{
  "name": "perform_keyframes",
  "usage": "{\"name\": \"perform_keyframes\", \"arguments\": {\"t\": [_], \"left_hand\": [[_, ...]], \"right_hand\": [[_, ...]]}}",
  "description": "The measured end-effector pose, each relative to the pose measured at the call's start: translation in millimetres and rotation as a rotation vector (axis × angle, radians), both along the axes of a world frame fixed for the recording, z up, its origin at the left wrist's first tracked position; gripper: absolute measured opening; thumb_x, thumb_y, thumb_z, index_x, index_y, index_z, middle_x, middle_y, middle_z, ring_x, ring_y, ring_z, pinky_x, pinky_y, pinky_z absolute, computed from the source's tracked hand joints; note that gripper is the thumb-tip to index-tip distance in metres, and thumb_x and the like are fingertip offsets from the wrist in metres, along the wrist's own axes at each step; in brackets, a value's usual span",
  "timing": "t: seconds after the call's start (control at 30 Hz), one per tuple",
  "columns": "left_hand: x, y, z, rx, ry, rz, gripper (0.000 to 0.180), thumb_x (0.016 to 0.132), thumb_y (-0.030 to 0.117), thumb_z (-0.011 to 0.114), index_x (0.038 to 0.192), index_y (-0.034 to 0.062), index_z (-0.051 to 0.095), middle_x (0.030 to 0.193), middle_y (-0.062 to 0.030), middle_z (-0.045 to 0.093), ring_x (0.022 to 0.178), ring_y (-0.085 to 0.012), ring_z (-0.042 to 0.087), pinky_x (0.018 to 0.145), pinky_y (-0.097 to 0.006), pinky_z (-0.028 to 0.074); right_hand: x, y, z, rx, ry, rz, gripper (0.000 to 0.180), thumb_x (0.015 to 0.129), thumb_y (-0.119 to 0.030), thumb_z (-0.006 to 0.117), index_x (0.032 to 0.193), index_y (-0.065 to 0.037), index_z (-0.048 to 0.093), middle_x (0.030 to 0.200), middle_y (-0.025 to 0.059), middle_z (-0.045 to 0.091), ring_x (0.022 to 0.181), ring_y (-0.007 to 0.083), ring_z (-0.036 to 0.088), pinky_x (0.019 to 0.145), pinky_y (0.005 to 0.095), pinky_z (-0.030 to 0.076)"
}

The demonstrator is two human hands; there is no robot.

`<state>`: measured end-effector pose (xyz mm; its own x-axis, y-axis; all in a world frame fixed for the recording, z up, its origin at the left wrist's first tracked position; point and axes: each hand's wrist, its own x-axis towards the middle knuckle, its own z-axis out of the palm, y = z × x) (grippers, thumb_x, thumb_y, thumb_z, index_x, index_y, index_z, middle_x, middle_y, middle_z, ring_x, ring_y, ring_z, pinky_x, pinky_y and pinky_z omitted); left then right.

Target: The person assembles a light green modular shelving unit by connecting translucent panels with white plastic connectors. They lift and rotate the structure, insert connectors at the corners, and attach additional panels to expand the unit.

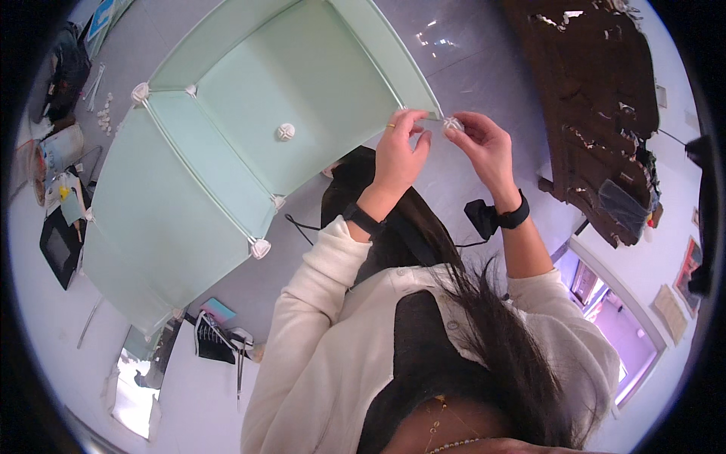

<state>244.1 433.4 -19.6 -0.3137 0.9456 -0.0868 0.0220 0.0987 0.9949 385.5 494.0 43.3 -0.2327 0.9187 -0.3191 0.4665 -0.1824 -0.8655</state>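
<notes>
A pale green cube-shelf frame [174, 204] of plastic panels stands in front of me, to the left. White round connectors hold its corners, among them a connector [260, 248] at the near edge. My left hand [401, 155] pinches the edge of a green panel [420, 94] near its right corner. Beside that corner, my right hand [485, 147] has a white ribbed connector [452, 125] between thumb and fingers. Whether this connector touches the panel I cannot tell. Another loose connector [285, 132] lies on a panel inside the open section.
Dark brown furniture [597, 98] with ragged patches stands at the right. Small white pieces [104, 115] and thin rods [94, 85] lie on the floor at the far left. A black-and-white shoe [213, 337] sits past the shelf's near end.
</notes>
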Motion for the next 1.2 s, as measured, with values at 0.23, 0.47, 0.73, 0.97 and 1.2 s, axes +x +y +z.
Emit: {"name": "perform_keyframes", "arguments": {"t": [0.23,0.47,0.73,0.97,1.2], "left_hand": [[-29.6,40.0,11.2,0.25,0.282,-0.003,0.026,0.084,0.001,0.056,0.108,0.009,0.063,0.115,-0.009,0.058,0.086,-0.0227,0.061,0.072,-0.031,0.05],[-55.7,75.9,-8.2,0.386,0.334,-0.224,0.009,0.082,0.008,0.063,0.091,0.0074,0.066,0.095,-0.0045,0.063,0.085,-0.0258,0.06,0.072,-0.035,0.05],[-59.0,82.1,-10.1,0.355,0.296,-0.311,0.006,0.083,0.009,0.061,0.086,0.0065,0.065,0.09,-0.0044,0.062,0.085,-0.0264,0.059,0.073,-0.036,0.05],[-60.4,94.3,17.0,0.403,0.678,-0.259,0.009,0.079,0.014,0.059,0.078,0.0104,0.067,0.081,-0.0026,0.064,0.084,-0.0226,0.057,0.079,-0.036,0.045],[-56.5,159.4,7.3,0.438,1.046,-0.211,0.012,0.079,0.018,0.058,0.075,0.0125,0.068,0.067,-0.0041,0.066,0.071,-0.0238,0.061,0.079,-0.038,0.042]], "right_hand": [[-9.1,0.7,0.7,0.07,-0.13,-0.004,0.034,0.078,-0.014,0.077,0.102,0.005,0.065,0.084,0.0071,0.068,0.074,0.0085,0.061,0.068,0.0234,0.051],[-20.3,3.8,-0.6,0.159,-0.281,0.027,0.032,0.075,-0.016,0.078,0.096,0.005,0.067,0.079,0.0105,0.068,0.065,0.0106,0.061,0.061,0.0249,0.051],[-34.1,0.6,-0.8,0.311,-0.326,0.059,0.029,0.076,-0.016,0.077,0.094,0.003,0.066,0.077,0.013,0.067,0.064,0.0149,0.063,0.06,0.0274,0.052],[-11.6,29.4,8.9,0.151,-0.323,0.285,0.036,0.085,-0.032,0.068,0.098,0.002,0.065,0.08,0.0126,0.066,0.074,0.0187,0.063,0.069,0.03,0.049],[-48.0,34.1,-34.6,0.361,-0.122,-0.039,0.033,0.095,-0.03,0.048,0.101,-0.001,0.062,0.087,0.0179,0.065,0.08,0.0329,0.063,0.071,0.0383,0.048]]}}
